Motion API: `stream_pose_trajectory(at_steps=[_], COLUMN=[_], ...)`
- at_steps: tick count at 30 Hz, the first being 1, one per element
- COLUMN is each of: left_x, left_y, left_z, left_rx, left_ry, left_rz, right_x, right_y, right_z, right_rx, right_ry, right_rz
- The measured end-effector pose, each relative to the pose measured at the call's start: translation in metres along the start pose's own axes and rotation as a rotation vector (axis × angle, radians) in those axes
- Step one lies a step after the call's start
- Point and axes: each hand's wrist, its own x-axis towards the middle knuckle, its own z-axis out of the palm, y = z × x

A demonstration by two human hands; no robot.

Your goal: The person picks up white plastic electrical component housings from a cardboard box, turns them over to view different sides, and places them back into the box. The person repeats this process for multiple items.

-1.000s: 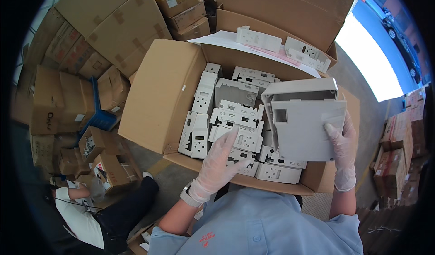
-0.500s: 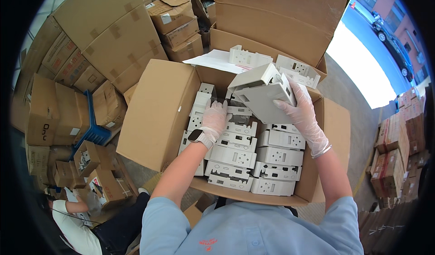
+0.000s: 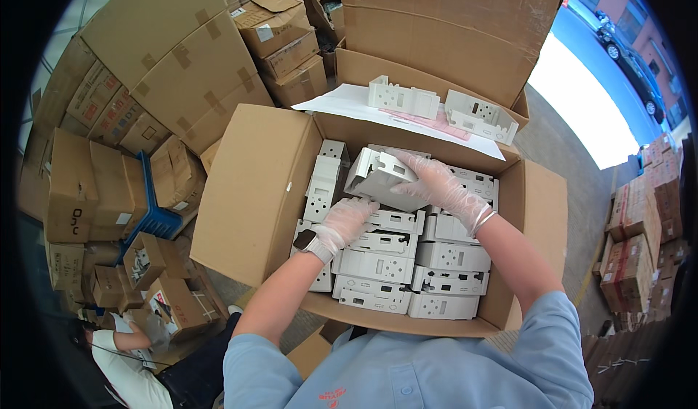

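Head view: the right hand (image 3: 435, 185) grips a white plastic housing (image 3: 378, 181), cardboard carton (image 3: 512, 199) beneath; the left hand (image 3: 346, 223) curls just beside, contact unclear. Level handling should spare its notched edges.

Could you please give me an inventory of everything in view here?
Open carton: one, brown, centre
Gripped housing: one, white, tilted, at the open carton's far half
Packed housings: many, white, in the open carton
Paper: at least one sheet, white, beyond the open carton
Pink sheet: one, pink, on the paper
Loose housings: two, white, on the paper
Surrounding cartons: many, brown, left, right and behind
Stand: one, blue, left
Car: one, dark, upper right
Co-worker: one, white top, lower left
Watch: one, dark face, left wrist
Shirt: one, light blue, lower edge
Left hand: one, translucent glove, near the gripped housing
Right hand: one, translucent glove, on the gripped housing
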Motion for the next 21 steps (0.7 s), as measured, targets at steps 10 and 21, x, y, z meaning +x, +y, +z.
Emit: stream_pose_trajectory(at_steps=[10, 21], left_x=[-0.009, -0.027], left_y=[-0.003, -0.001], left_z=[-0.002, -0.006], left_rx=[-0.076, -0.462], left_ry=[0.256, 0.092], left_rz=[-0.021, -0.451], right_x=[0.006, -0.022], right_y=[0.016, -0.021], right_z=[0.061, 0.057], right_rx=[-0.364, -0.244], right_ry=[-0.183, -0.129], right_rz=[-0.03, -0.126])
